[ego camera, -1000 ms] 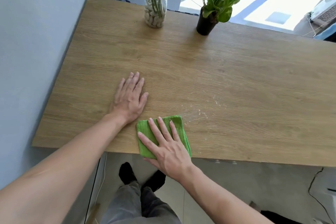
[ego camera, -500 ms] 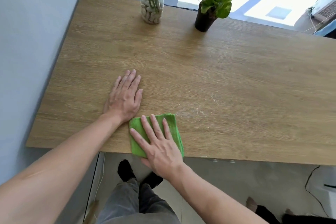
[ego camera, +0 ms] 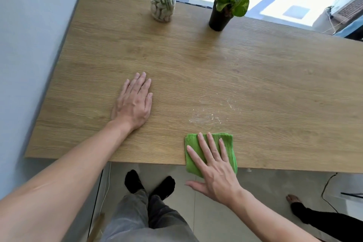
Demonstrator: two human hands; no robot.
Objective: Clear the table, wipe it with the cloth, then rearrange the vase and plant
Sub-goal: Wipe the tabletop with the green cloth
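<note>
Green cloth (ego camera: 227, 143) lies under our right hand (ego camera: 214, 165), fingers spread flat and pressing it, not gripping, at the near edge of the surface (ego camera: 275, 68), partly overhanging. Pale crumbs (ego camera: 208, 118) sit just beyond it, so this hand is nearer. Our left hand (ego camera: 134, 104) rests open, empty. Roughly square, the cloth shows no clear long axis.

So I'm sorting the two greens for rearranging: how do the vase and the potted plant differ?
The vase is clear glass with pale pebbles at its base; the potted plant sits in a small black pot. The vase holds thin straight stems, the potted plant spreads broad leaves. The vase stands nearer the wall, the potted plant nearer the window. Both stand upright at the table's far edge.
</note>
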